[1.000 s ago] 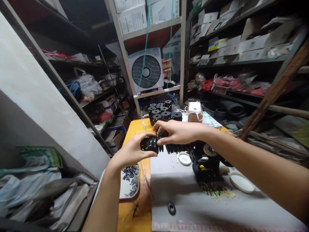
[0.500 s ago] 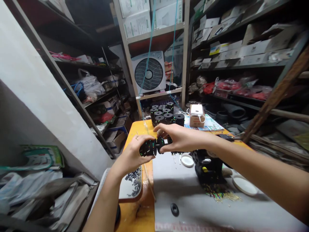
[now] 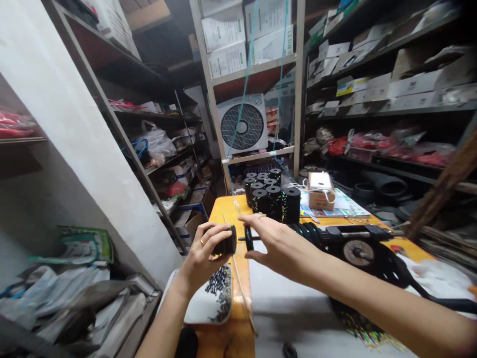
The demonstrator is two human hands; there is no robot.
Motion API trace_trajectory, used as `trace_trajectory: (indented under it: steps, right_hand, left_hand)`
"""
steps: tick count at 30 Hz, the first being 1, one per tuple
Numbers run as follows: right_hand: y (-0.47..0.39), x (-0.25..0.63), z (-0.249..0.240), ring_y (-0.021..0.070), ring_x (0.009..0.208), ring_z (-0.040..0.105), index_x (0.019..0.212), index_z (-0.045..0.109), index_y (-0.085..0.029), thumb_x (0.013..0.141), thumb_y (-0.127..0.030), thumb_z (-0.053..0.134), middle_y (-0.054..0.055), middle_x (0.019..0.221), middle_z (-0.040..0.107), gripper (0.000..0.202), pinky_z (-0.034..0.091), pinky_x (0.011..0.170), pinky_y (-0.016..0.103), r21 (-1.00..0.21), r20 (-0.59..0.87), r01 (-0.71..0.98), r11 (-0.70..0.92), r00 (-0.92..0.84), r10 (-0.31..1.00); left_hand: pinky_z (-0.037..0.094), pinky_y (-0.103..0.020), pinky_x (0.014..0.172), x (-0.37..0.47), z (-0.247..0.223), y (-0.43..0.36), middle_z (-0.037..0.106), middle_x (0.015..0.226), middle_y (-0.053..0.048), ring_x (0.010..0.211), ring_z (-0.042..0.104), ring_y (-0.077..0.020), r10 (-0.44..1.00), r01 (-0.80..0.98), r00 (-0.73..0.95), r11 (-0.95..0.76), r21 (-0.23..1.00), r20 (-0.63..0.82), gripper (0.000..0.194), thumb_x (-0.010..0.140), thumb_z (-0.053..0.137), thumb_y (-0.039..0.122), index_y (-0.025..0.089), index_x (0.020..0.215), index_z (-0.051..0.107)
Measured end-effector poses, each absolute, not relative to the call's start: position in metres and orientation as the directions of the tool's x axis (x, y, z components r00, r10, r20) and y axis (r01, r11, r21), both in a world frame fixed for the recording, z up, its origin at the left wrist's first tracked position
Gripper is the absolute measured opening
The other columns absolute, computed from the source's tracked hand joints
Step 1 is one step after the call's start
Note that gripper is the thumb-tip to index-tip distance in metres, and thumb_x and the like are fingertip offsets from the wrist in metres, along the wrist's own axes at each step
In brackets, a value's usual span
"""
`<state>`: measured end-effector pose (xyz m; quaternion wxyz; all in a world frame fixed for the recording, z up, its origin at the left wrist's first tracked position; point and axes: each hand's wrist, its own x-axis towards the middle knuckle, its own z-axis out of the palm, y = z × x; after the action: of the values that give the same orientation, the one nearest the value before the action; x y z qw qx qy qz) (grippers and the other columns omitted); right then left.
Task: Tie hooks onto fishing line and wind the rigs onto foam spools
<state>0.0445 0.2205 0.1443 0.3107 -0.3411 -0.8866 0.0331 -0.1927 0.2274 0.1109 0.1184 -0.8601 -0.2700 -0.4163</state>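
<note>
Black disc stack (image 3: 233, 241): one, held above the yellow bench (image 3: 222, 206), to the left of a thin rod (image 3: 241, 239) and just apart from its tip. Left hand (image 3: 203, 251): ring on one finger, grip closed around the stack. Right hand (image 3: 270, 237): thumb and fingers spread below and above a single black disc (image 3: 248, 240) on the rod; cannot tell whether it grips. Black machine (image 3: 346, 236): one, at right, partly behind the right forearm. White tray (image 3: 196, 308): one, near left, holding small dark tubes (image 3: 220, 279). Slender stick (image 3: 244, 298): one, lying right of the tray. Green-flecked black cylinders (image 3: 274, 201): several, upright, clustered at the far side. Cardboard box (image 3: 316, 200): one, right of the cylinders, white device (image 3: 320, 180) on top.
</note>
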Motion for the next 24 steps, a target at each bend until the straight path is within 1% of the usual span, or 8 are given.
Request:
trace_trajectory:
  steps: [3, 6, 10, 14, 17, 21, 22, 24]
  right_hand:
    - [0.222, 0.043, 0.145, 0.0325, 0.117, 0.061, 0.134, 0.039, -0.016, 0.078, -0.017, 0.076, 0.018, 0.125, 0.061, 0.067, 0.052, 0.094, 0.050, -0.278, 0.513, 0.583, 0.763, -0.582, 0.631]
    - [0.223, 0.048, 0.147, 0.0308, 0.115, 0.062, 0.133, 0.039, -0.019, 0.080, -0.016, 0.073, 0.017, 0.129, 0.060, 0.063, 0.053, 0.093, 0.048, -0.295, 0.482, 0.595, 0.747, -0.583, 0.654]
    - [0.222, 0.054, 0.150, 0.0282, 0.114, 0.063, 0.130, 0.041, -0.022, 0.083, -0.017, 0.069, 0.014, 0.131, 0.058, 0.055, 0.053, 0.093, 0.045, -0.308, 0.434, 0.625, 0.717, -0.579, 0.690]
    - [0.222, 0.058, 0.150, 0.0290, 0.117, 0.060, 0.133, 0.039, -0.021, 0.083, -0.019, 0.068, 0.014, 0.135, 0.055, 0.057, 0.052, 0.096, 0.047, -0.295, 0.405, 0.644, 0.706, -0.585, 0.703]
    - [0.225, 0.067, 0.151, 0.0306, 0.116, 0.060, 0.133, 0.041, -0.021, 0.085, -0.023, 0.064, 0.014, 0.131, 0.056, 0.053, 0.052, 0.094, 0.049, -0.256, 0.384, 0.661, 0.705, -0.600, 0.702]
    - [0.225, 0.079, 0.157, 0.0295, 0.103, 0.065, 0.126, 0.050, -0.021, 0.084, -0.025, 0.062, 0.013, 0.117, 0.062, 0.044, 0.055, 0.086, 0.047, -0.159, 0.341, 0.703, 0.694, -0.620, 0.706]
    - [0.221, 0.081, 0.159, 0.0303, 0.105, 0.064, 0.125, 0.053, -0.021, 0.083, -0.025, 0.063, 0.013, 0.118, 0.062, 0.043, 0.055, 0.086, 0.048, -0.134, 0.376, 0.701, 0.701, -0.619, 0.690]
    - [0.208, 0.079, 0.162, 0.0318, 0.114, 0.061, 0.123, 0.055, -0.023, 0.083, -0.023, 0.065, 0.013, 0.124, 0.061, 0.042, 0.053, 0.093, 0.050, -0.082, 0.523, 0.663, 0.744, -0.607, 0.599]
  left_hand:
    - [0.048, -0.053, 0.100, -0.205, 0.112, 0.216, 0.062, 0.126, -0.012, 0.120, 0.053, -0.0272, 0.381, 0.583, 0.418, -0.809, 0.077, 0.825, 0.053, 0.080, 0.072, 0.012, 0.024, 0.127, 0.050]
    - [0.047, -0.054, 0.101, -0.209, 0.111, 0.201, 0.062, 0.126, -0.011, 0.120, 0.055, -0.0278, 0.403, 0.562, 0.318, -0.809, 0.171, 0.858, 0.055, 0.077, 0.075, 0.012, 0.026, 0.125, 0.052]
    - [0.049, -0.051, 0.100, -0.206, 0.108, 0.186, 0.060, 0.126, -0.010, 0.120, 0.056, -0.0272, 0.466, 0.469, 0.192, -0.817, 0.336, 0.864, 0.055, 0.075, 0.077, 0.011, 0.027, 0.123, 0.054]
    - [0.050, -0.047, 0.101, -0.199, 0.107, 0.173, 0.059, 0.126, -0.009, 0.122, 0.056, -0.0259, 0.514, 0.341, 0.073, -0.818, 0.462, 0.855, 0.055, 0.073, 0.078, 0.012, 0.028, 0.120, 0.056]
    - [0.054, -0.043, 0.098, -0.194, 0.106, 0.162, 0.060, 0.127, -0.009, 0.121, 0.058, -0.0254, 0.553, 0.269, -0.009, -0.801, 0.535, 0.833, 0.053, 0.075, 0.080, 0.022, 0.029, 0.121, 0.054]
    - [0.060, -0.042, 0.089, -0.185, 0.098, 0.146, 0.063, 0.125, -0.008, 0.118, 0.062, -0.0278, 0.621, 0.221, -0.101, -0.748, 0.626, 0.777, 0.054, 0.075, 0.078, 0.044, 0.033, 0.121, 0.052]
    - [0.061, -0.041, 0.086, -0.181, 0.094, 0.142, 0.063, 0.125, -0.008, 0.116, 0.063, -0.0281, 0.645, 0.191, -0.132, -0.729, 0.658, 0.753, 0.056, 0.074, 0.078, 0.047, 0.034, 0.121, 0.051]
    - [0.061, -0.040, 0.084, -0.171, 0.083, 0.136, 0.064, 0.124, -0.006, 0.112, 0.065, -0.0280, 0.712, 0.091, -0.201, -0.670, 0.737, 0.672, 0.060, 0.071, 0.078, 0.054, 0.037, 0.122, 0.051]
